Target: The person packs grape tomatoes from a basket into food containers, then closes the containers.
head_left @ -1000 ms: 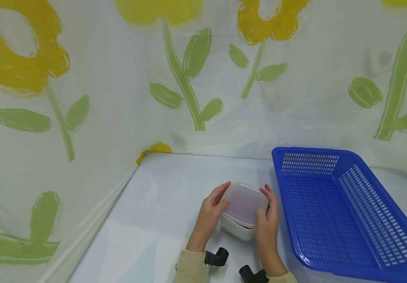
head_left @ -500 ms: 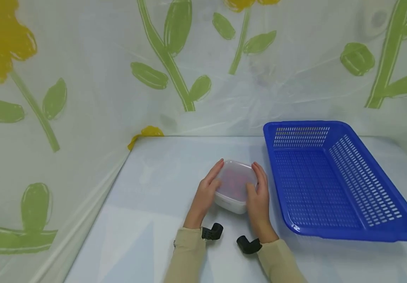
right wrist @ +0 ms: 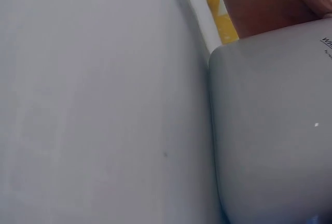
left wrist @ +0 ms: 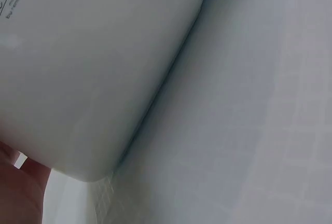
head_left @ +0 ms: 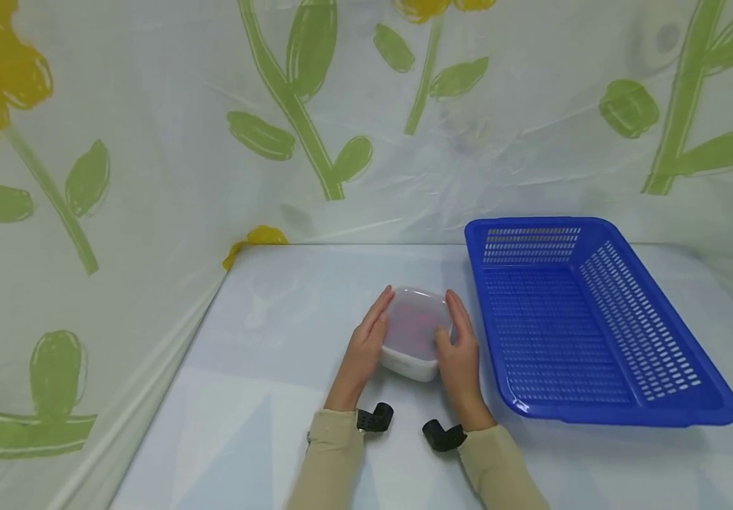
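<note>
A white food container (head_left: 412,366) with a translucent lid (head_left: 416,319) sits on the white table, something reddish showing dimly through the lid. My left hand (head_left: 361,354) holds its left side, fingers along the wall and thumb by the lid's edge. On the opposite side my right hand (head_left: 459,358) grips it, thumb at the lid's right edge. The lid lies level on the rim. In the left wrist view the container's wall (left wrist: 98,79) bears small printed text and meets the table. The right wrist view shows the wall (right wrist: 275,125) below part of a hand (right wrist: 275,6).
A blue perforated basket (head_left: 564,418) stands on the table just right of the right hand. Behind and to the left hangs a white sheet (head_left: 168,142) with printed yellow flowers. Black wrist mounts (head_left: 375,418) stick out from the sleeves.
One second ago the lid was tilted, with a gap and a bit of red at its front right; now it lies level. The head view has shifted, and both hands stay on the container.
</note>
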Available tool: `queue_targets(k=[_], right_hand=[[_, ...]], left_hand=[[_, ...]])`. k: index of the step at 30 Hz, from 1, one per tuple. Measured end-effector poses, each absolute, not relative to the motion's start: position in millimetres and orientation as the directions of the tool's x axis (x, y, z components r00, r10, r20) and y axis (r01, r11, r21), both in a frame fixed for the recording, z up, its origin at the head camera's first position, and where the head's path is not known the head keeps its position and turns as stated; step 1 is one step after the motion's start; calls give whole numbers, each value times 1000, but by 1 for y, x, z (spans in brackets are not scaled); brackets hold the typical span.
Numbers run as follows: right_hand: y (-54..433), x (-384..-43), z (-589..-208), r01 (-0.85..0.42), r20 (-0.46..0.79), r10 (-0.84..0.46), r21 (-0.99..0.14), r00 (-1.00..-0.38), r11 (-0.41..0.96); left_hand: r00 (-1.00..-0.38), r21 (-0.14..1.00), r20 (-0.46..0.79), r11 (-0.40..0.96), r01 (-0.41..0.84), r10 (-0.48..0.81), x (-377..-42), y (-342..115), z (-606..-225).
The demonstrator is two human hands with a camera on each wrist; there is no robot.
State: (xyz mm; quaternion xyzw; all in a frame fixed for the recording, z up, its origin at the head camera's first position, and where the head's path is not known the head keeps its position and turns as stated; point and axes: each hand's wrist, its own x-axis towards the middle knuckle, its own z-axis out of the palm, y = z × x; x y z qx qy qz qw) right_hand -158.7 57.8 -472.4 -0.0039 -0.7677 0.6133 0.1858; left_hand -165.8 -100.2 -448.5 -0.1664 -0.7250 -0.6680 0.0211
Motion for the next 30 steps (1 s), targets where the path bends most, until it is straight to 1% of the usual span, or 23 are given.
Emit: queue_targets(k=[7,10,13,16,20,24,27,30], right_hand=[[57,-160,-475,-203,246,183,-954,-952,222],[56,-165,-476,-191,229,170,-958,-958,214],[54,-169,-477,-157,195,172,-965,-966,212],[52,-172,-478,-127,163,168,-970,-972,208],[49,-174,-478,-115,146,142,-972,-979,206],[46,-175,-479,-117,153,145,-966,-978,231],[47,-175,-481,-117,165,148,-950,-975,291],[48,-173,-481,-142,181,83,-928,-980,345]], left_hand=[[-933,975,209,14,223,292,-169,-110,-454],[-936,977,206,-4,214,285,-172,-114,-458],[-947,977,207,-3,213,245,-174,-117,-469],[-958,973,212,50,225,194,-177,-120,-483],[-959,948,241,176,266,151,-178,-123,-493],[-951,929,264,223,295,158,-173,-126,-482],[-953,931,246,230,283,178,-169,-126,-466],[-960,936,205,247,250,192,-166,-127,-458]])
